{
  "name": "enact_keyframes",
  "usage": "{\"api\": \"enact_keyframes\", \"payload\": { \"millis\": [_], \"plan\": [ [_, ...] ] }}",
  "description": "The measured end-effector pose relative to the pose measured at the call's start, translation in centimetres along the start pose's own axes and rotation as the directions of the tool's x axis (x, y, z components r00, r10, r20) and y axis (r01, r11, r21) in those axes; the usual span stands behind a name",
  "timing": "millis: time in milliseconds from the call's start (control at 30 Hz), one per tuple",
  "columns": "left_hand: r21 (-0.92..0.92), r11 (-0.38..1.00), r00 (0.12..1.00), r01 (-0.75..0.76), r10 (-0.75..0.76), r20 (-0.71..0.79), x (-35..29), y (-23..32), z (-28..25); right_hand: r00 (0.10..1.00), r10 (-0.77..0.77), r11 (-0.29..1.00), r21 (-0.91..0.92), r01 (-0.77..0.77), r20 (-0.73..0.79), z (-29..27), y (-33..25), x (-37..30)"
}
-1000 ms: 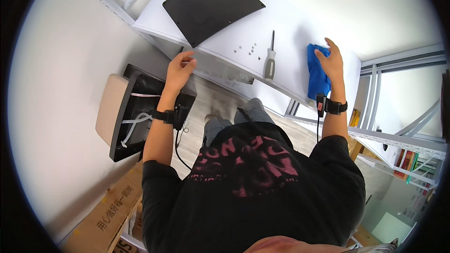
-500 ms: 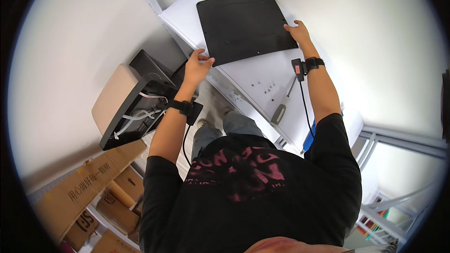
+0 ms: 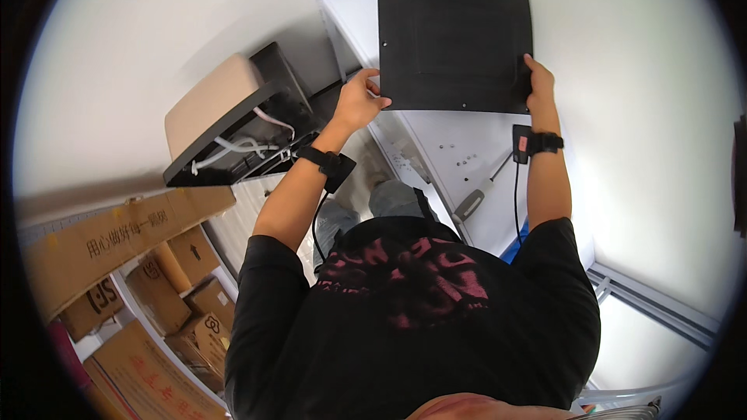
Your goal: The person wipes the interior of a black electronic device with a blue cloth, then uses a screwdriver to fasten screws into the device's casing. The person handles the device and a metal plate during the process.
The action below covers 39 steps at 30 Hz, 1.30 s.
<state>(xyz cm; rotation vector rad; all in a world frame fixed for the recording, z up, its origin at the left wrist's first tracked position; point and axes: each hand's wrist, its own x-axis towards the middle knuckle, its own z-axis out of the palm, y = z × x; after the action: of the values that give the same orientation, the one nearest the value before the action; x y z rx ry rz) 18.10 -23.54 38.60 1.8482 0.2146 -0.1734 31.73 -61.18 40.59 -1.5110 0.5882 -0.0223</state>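
Observation:
Between my two hands is a flat black panel (image 3: 457, 43) with rounded corners and small holes along its edges. My left hand (image 3: 361, 99) pinches its near left corner, thumb on top. At the right edge, my right hand (image 3: 541, 85) grips the panel near its near right corner, thumb on the face and the other fingers hidden. Below the panel, on the white table, lie several small screws (image 3: 464, 161) and a screwdriver (image 3: 473, 201) with a grey handle. Each wrist wears a black strap with a small box and a cable.
Left of the table stands an opened appliance (image 3: 233, 120) with a beige top, black rim and exposed white hoses. Cardboard boxes (image 3: 159, 295) fill shelving at the lower left. The white table (image 3: 443, 136) adjoins the wall, and a metal frame (image 3: 654, 303) stands at the right.
Both hands have carried the panel to the right and turned it squarer to me. My view has swung too, so the table and appliance sit differently.

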Motion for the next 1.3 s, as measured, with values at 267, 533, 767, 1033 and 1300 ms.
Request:
{"api": "enact_keyframes", "payload": {
  "millis": [267, 533, 767, 1033, 1300],
  "plan": [
    [0.107, 0.915, 0.917, -0.388, 0.396, -0.058, -11.7, 2.4, -11.8, 0.909, -0.302, 0.940, 0.250, 0.233, 0.288, 4.9, -5.6, -13.9],
    [0.061, 0.975, 0.883, -0.212, 0.218, -0.415, -27.5, 3.0, -25.1, 0.758, -0.430, 0.879, 0.421, 0.225, 0.491, 15.5, 1.5, -27.1],
    [0.009, 0.974, 0.857, -0.226, 0.204, -0.473, -29.6, -6.5, -29.2, 0.528, -0.647, 0.710, 0.180, 0.681, 0.550, 21.1, 8.5, -31.0],
    [0.113, 0.983, 0.833, -0.146, 0.184, -0.522, -27.8, -14.7, -29.4, 0.534, -0.574, 0.605, -0.119, 0.788, 0.620, 24.5, 13.9, -29.2],
    [0.289, 0.954, 0.803, -0.074, 0.229, -0.550, -26.6, -18.0, -29.8, 0.498, -0.561, 0.545, -0.158, 0.823, 0.661, 27.4, 16.4, -29.5]
  ]
}}
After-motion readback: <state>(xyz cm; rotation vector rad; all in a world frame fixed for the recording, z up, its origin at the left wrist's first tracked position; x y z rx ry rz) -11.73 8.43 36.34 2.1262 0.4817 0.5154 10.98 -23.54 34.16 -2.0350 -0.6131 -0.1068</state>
